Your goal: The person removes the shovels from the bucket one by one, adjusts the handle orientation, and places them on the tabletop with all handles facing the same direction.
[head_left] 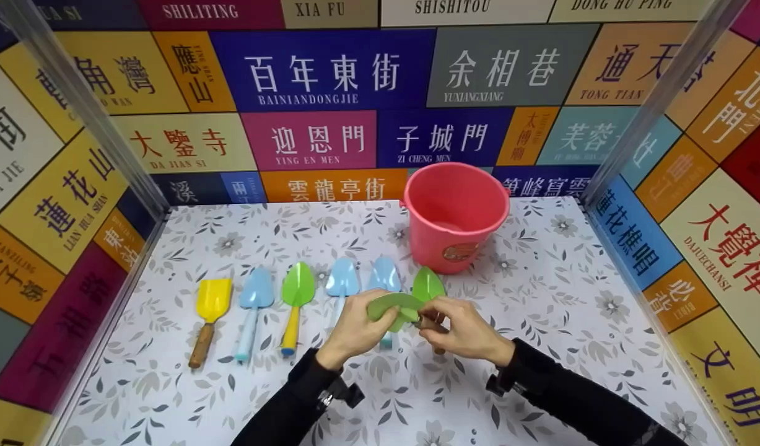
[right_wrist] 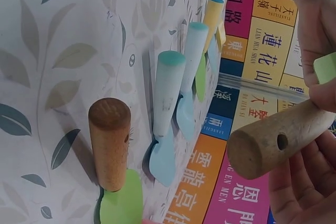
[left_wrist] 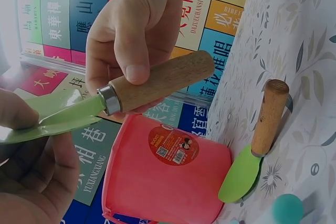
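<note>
Both hands hold one green garden trowel (head_left: 389, 303) above the row of tools. My left hand (head_left: 358, 325) pinches its green blade between thumb and fingers. At the other end my right hand (head_left: 466, 328) grips the wooden handle (left_wrist: 173, 76), close to the metal collar (left_wrist: 109, 99) in the left wrist view. Below the hands lies another green trowel (head_left: 427, 284) with a wooden handle. Two light blue trowels (head_left: 342, 277) lie left of that, partly hidden by the left hand.
Farther left are a green trowel with a yellow handle (head_left: 291, 328), a light blue trowel (head_left: 256, 288) and a yellow shovel (head_left: 214, 300). A pink bucket (head_left: 432, 248) stands behind the row at right. Printed panels (head_left: 324, 68) wall in the flowered tabletop (head_left: 187, 409).
</note>
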A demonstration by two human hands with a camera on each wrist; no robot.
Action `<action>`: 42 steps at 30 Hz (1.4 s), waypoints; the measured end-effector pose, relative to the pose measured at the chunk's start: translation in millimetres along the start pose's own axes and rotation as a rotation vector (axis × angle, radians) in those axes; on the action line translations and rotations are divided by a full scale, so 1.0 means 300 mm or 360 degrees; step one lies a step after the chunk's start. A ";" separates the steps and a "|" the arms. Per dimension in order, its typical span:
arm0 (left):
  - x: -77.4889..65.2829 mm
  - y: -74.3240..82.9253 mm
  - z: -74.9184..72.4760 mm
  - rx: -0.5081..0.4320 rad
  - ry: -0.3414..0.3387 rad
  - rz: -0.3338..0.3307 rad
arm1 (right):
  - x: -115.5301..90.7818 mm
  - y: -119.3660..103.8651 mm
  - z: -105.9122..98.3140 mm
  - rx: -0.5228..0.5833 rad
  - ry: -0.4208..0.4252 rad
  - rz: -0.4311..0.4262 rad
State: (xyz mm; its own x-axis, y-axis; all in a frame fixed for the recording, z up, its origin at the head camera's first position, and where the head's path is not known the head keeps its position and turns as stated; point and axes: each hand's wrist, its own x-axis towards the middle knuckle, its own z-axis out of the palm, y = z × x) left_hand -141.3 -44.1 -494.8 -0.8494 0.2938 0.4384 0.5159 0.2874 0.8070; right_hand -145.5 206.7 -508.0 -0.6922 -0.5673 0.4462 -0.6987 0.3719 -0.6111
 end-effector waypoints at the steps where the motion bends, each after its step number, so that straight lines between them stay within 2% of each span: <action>1: 0.000 0.000 0.000 -0.0004 0.0001 -0.0003 | 0.000 -0.001 0.000 0.0003 0.0001 -0.0009; 9: 0.004 0.012 -0.022 -0.0082 -0.0031 -0.0072 | 0.003 -0.007 -0.015 -0.0027 0.0051 -0.0034; 12: -0.005 0.002 -0.043 -0.0044 -0.0054 0.0000 | 0.001 -0.005 -0.029 -0.0029 0.0089 0.0002; 15: -0.031 -0.024 -0.067 0.0150 -0.0039 0.0178 | -0.011 -0.001 -0.054 -0.0032 0.0143 0.0088; 19: -0.085 -0.071 -0.110 0.0544 0.0071 0.0433 | -0.039 0.010 -0.096 -0.0006 0.0200 0.0248; 21: -0.113 -0.090 -0.140 0.0715 0.0130 0.0514 | -0.059 0.022 -0.119 0.0015 0.0206 0.0342; 23: -0.145 -0.106 -0.172 0.0853 0.0160 0.0544 | -0.080 0.032 -0.147 0.0024 0.0173 0.0462; 28: -0.233 -0.137 -0.254 0.1105 0.0150 0.0430 | -0.134 0.067 -0.203 -0.0028 0.0056 0.0740; 35: -0.339 -0.180 -0.336 0.1349 0.0093 0.0207 | -0.198 0.134 -0.225 -0.0044 -0.0014 0.1054; 38: -0.364 -0.194 -0.360 0.1418 0.0106 0.0178 | -0.215 0.166 -0.223 -0.0050 -0.0031 0.1141; 42: -0.385 -0.212 -0.377 0.1479 0.0145 0.0228 | -0.227 0.208 -0.209 -0.0028 -0.0033 0.1240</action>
State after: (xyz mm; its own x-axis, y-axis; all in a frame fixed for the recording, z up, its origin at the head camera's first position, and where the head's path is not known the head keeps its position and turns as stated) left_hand -88.6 -199.4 -551.9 -0.7561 0.3218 0.5698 0.4649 0.8770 0.1217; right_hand -153.2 314.7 -535.5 -0.9812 -0.1508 -0.1201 -0.0149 0.6803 -0.7328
